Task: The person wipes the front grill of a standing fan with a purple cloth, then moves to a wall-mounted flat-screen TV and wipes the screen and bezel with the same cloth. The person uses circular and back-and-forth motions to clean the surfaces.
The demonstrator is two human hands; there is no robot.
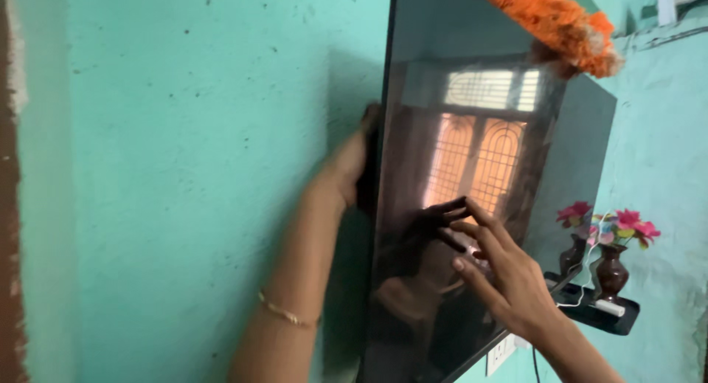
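1. Right hand (509, 280): fingers spread apart, tips resting flat on the glass of the big flat black glossy TV screen (472, 206), not gripping anything.
2. Left hand (354, 165) is curled round the screen's left edge, fingers tucked behind it so can't see them properly. Thin gold bangle (286, 311) on that wrist.
3. The screen sits angled off the turquoise painted wall (184, 169), with a gap behind its left edge.
4. Orange fluffy garland (568, 21) hangs over the top edge.
5. Lower right corner is tight: a dark shelf (612, 320) with two vases of pink flowers (608, 257) sits just beside it.
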